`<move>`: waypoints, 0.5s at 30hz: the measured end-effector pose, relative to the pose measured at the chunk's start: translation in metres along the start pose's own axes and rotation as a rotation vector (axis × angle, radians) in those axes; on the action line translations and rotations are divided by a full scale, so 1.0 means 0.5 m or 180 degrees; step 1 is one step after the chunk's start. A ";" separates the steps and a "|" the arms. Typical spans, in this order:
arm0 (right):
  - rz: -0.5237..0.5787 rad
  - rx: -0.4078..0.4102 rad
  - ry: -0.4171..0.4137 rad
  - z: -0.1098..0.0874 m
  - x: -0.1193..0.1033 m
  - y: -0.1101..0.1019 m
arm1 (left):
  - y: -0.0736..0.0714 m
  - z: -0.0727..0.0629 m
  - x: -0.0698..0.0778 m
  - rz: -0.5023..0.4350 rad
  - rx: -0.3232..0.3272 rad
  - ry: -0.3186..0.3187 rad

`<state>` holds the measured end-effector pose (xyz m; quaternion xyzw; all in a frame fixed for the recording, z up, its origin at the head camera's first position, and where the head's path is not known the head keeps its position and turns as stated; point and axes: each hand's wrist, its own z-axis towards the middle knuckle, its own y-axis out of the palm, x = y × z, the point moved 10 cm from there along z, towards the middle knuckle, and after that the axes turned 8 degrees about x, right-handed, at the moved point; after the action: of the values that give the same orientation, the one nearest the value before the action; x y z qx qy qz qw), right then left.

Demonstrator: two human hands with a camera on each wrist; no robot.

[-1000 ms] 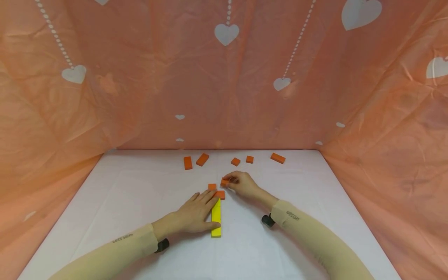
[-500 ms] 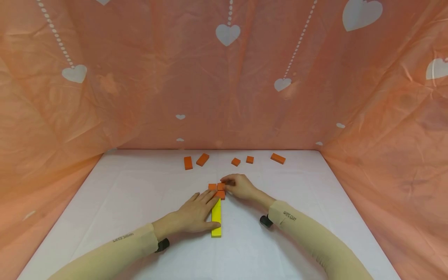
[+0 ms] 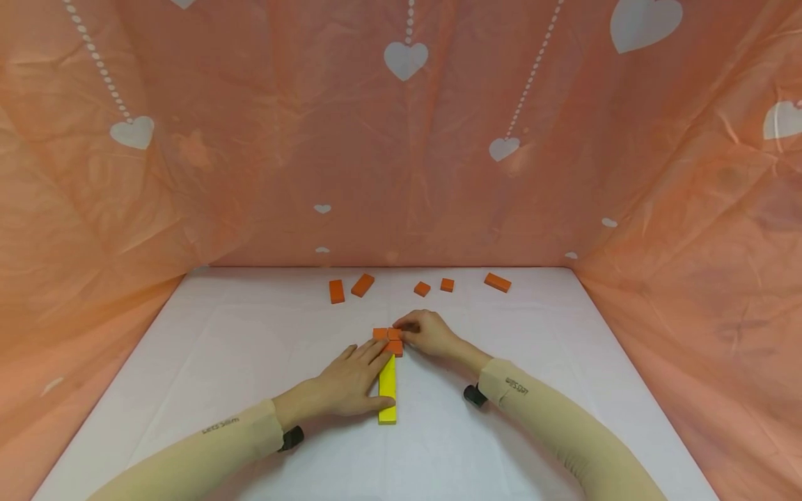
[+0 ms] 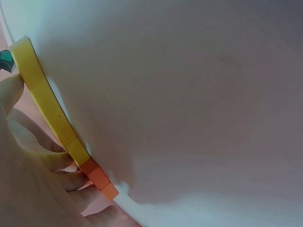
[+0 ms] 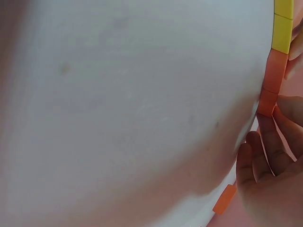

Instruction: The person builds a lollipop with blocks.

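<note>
A yellow bar (image 3: 387,391), crossed by a seam near its far end in the left wrist view, lies lengthwise on the table. Beyond it sits an orange block (image 3: 395,349), with two small orange blocks side by side behind: a left one (image 3: 379,333) and a right one (image 3: 394,334). My left hand (image 3: 347,386) lies with extended fingers along the left side, fingertips touching the orange blocks and thumb on the yellow bar. My right hand (image 3: 432,334) pinches the right small orange block (image 5: 268,103) between thumb and finger. Fingers partly cover the orange blocks.
Along the back of the white table (image 3: 250,334) lie two orange rectangular blocks (image 3: 336,291) at left, two small orange blocks (image 3: 447,285) near the middle and another rectangular one (image 3: 498,282) at right. A pink curtain (image 3: 401,174) encloses the back and sides.
My right hand has brought the small orange block toward me and left, against the block beside it, closing the gap. My left hand has stayed in place.
</note>
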<state>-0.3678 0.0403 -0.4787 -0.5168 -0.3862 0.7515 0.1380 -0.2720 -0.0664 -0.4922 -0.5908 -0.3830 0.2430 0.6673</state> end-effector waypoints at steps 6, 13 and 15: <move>0.0005 -0.0012 -0.0009 0.000 0.003 0.003 | 0.002 0.000 -0.001 0.0004 -0.0029 -0.0023; -0.0051 -0.0004 -0.0007 -0.001 0.002 0.001 | 0.003 0.001 -0.001 0.0001 -0.0048 -0.0028; -0.0047 -0.0004 0.0008 -0.002 0.003 0.001 | 0.002 0.001 -0.001 0.0000 -0.0047 -0.0029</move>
<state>-0.3674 0.0411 -0.4802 -0.5150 -0.3903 0.7495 0.1437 -0.2726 -0.0664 -0.4936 -0.5946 -0.3878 0.2427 0.6612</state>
